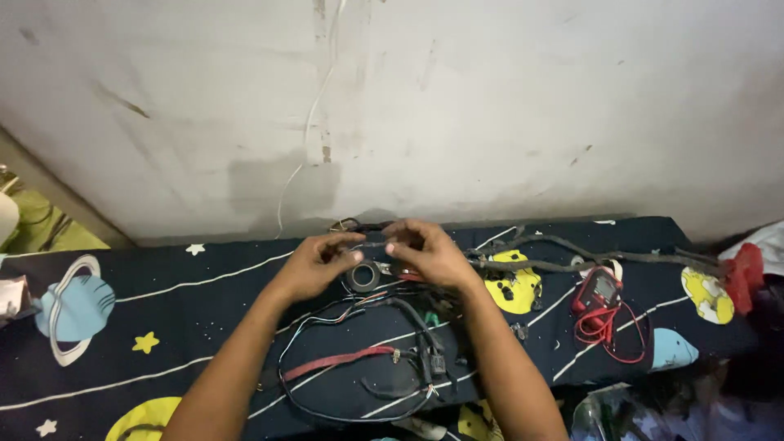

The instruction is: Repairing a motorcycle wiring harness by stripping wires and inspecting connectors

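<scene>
Wire loom sprawled nearest on space-print surface; beyond, left hand & right hand each pinching thin wire taut above tape roll, prob. for wrapping.

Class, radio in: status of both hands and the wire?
Left hand and right hand pinch thin wire. Tape roll just below. Wire harness loose underneath.

a small red-cased multimeter is lying on the dark space-print cloth at the right, its little rectangular screen showing dark grey; no packages or labels are showing.
</scene>
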